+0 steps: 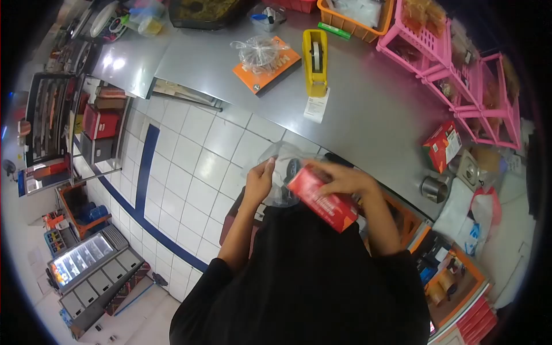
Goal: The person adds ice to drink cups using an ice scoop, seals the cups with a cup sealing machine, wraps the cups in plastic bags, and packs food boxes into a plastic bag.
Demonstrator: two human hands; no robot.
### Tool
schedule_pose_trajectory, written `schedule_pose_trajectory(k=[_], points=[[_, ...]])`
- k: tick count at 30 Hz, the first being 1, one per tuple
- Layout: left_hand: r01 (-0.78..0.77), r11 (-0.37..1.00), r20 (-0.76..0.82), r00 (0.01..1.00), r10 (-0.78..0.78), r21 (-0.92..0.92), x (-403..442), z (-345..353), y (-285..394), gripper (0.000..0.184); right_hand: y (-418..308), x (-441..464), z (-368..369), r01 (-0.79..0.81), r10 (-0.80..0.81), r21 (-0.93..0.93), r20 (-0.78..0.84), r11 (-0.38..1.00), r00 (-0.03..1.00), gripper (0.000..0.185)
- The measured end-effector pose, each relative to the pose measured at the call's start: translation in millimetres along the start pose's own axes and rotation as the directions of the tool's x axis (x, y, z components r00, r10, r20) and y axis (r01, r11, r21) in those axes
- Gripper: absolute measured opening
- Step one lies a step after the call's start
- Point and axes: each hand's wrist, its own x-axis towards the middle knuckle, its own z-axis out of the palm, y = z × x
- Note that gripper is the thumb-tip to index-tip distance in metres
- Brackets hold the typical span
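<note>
My left hand (260,181) pinches the rim of a clear plastic bag (279,198), thumb and fingers closed on it. The bag hangs in front of my body, just off the metal counter's edge, and something dark shows in or behind it. In my right hand (345,179) is a red carton (323,201) with pale printing, held tilted with one end at the bag's mouth. Whether that end is inside the bag I cannot tell. Part of the carton's upper side is covered by my fingers.
On the steel counter (368,109) are a yellow tape dispenser (315,75), a paper slip (316,107) and an orange box (253,77) under a knotted plastic bag (259,53). Pink racks (460,75), another red carton (441,148) and a metal cup (434,190) stand at right.
</note>
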Motion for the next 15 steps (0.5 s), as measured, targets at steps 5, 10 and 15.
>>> schedule_pose_trajectory(k=[5,10,15], points=[[-0.289,0.945,0.343,0.912,0.224,0.150,-63,-39,75,0.040,42,67,48,0.079,-0.117,0.298,0.112,0.951,0.987,0.085],[-0.659,0.752,0.200,0.733,0.650,-0.028,-118,-56,95,0.032,14,45,49,0.625,0.033,0.669,-0.693,0.402,0.720,0.062],[-0.463,0.853,0.350,0.861,0.369,0.240,-95,2,52,0.040,-38,-18,27,0.886,0.398,0.134,-0.916,0.443,-0.060,0.067]])
